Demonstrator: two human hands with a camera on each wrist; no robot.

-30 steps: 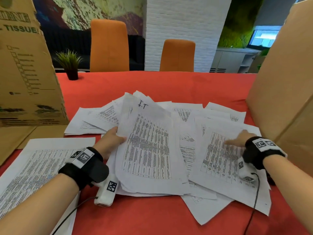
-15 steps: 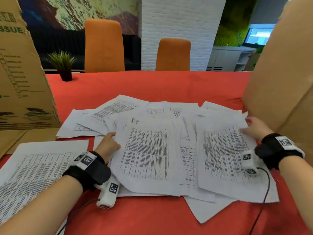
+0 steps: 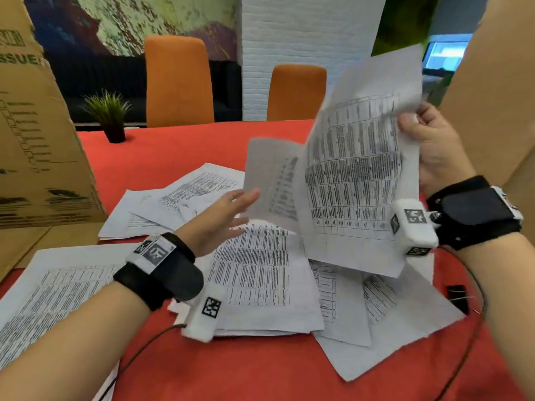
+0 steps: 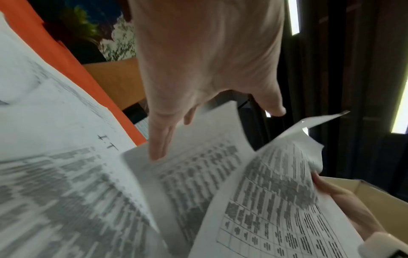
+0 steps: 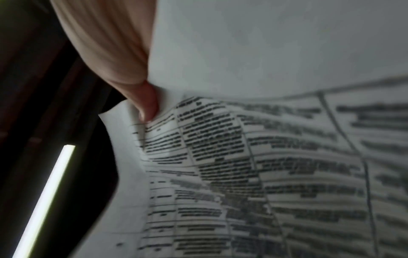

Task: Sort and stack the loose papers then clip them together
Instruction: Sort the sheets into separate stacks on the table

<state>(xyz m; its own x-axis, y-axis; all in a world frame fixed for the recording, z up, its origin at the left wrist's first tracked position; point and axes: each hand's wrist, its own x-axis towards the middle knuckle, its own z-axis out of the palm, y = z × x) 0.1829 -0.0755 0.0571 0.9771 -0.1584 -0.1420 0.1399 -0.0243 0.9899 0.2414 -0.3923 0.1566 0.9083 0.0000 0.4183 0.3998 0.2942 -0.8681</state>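
Observation:
My right hand (image 3: 417, 125) pinches the right edge of a printed sheet (image 3: 356, 175) and holds it up off the table; the right wrist view shows fingers (image 5: 145, 104) clamped on that sheet (image 5: 264, 157). A second sheet (image 3: 272, 183) hangs lifted just behind it. My left hand (image 3: 231, 209) reaches toward that second sheet with straight fingers, its fingertips (image 4: 158, 148) at the sheet's edge (image 4: 198, 157). Several loose papers (image 3: 254, 273) lie spread on the red table (image 3: 260, 366). A black binder clip (image 3: 457, 296) lies at the right by the papers.
A separate printed sheet (image 3: 52, 293) lies at the near left. Cardboard boxes stand at the left (image 3: 37, 140) and right (image 3: 498, 96). A small potted plant (image 3: 111, 117) sits at the far left, with two orange chairs (image 3: 179, 82) behind the table.
My right hand has lifted a sheet up from the pile. The left hand let go of the sheet it held and rose toward a second lifted sheet. A black clip shows where the paper lay.

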